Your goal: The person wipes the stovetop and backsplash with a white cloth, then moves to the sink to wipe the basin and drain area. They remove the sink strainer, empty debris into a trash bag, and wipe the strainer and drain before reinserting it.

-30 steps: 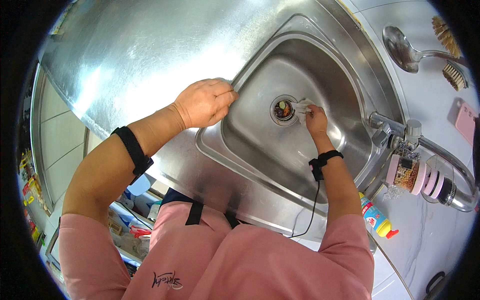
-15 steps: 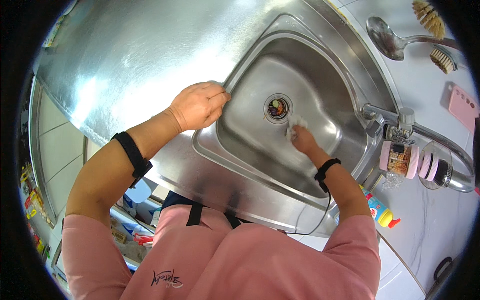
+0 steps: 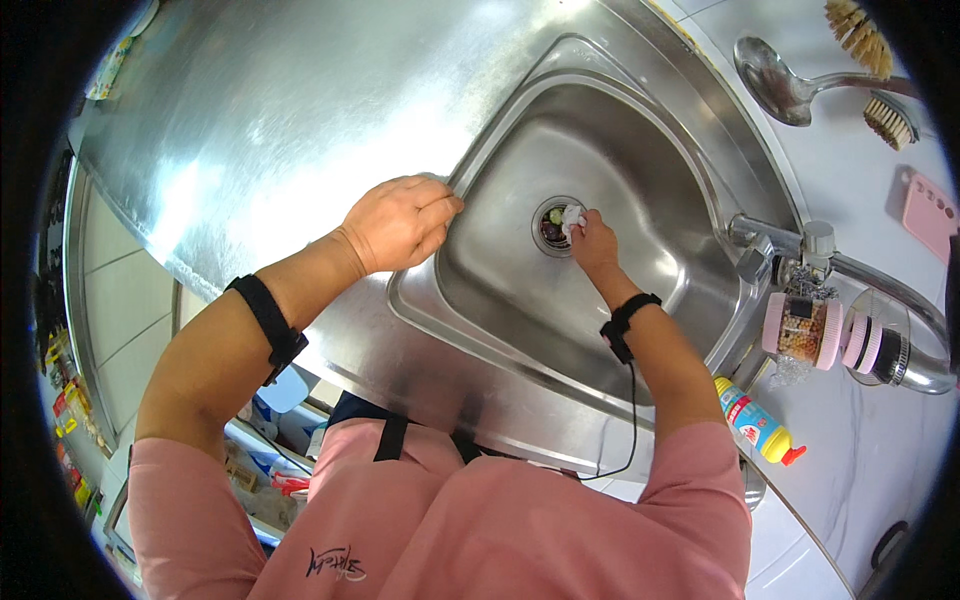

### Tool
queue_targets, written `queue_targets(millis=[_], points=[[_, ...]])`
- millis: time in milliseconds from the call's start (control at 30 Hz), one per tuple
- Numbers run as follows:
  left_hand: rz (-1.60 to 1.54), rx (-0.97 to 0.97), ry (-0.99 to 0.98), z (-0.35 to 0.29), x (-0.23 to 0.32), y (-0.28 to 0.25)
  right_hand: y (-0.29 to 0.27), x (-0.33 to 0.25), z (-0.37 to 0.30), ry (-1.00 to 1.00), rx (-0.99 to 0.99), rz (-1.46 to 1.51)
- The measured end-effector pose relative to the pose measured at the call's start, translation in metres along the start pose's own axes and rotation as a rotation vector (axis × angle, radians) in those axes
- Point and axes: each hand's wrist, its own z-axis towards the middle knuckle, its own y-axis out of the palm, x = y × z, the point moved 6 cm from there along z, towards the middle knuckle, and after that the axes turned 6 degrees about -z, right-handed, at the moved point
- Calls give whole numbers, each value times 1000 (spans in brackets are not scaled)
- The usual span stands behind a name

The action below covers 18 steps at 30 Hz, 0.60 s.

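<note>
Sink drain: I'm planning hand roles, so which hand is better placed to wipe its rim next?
Probably the right hand: it holds the crumpled white wad at the drain. The left hand is at the left edge of the sink, farther from the drain, with nothing visible in it.

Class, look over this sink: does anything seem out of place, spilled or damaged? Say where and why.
Yes: green and dark scraps sit in the drain, odd because they could hinder draining. The right hand holds a crumpled white wad there. I see no obvious damage.
</note>
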Motion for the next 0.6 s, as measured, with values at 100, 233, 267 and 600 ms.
queue_targets(millis=[100, 233, 267, 600], points=[[-2, -5, -21, -1, 0, 1, -15, 9, 6, 28, 50, 81], [24, -43, -44, -2, -3, 3, -3, -11, 26, 75, 104, 120], [34, -42, -40, -2, -3, 3, 5, -18, 26, 77, 79, 103], [32, -38, -16, 1, 0, 1, -15, -11, -14, -249, -189, -364]])
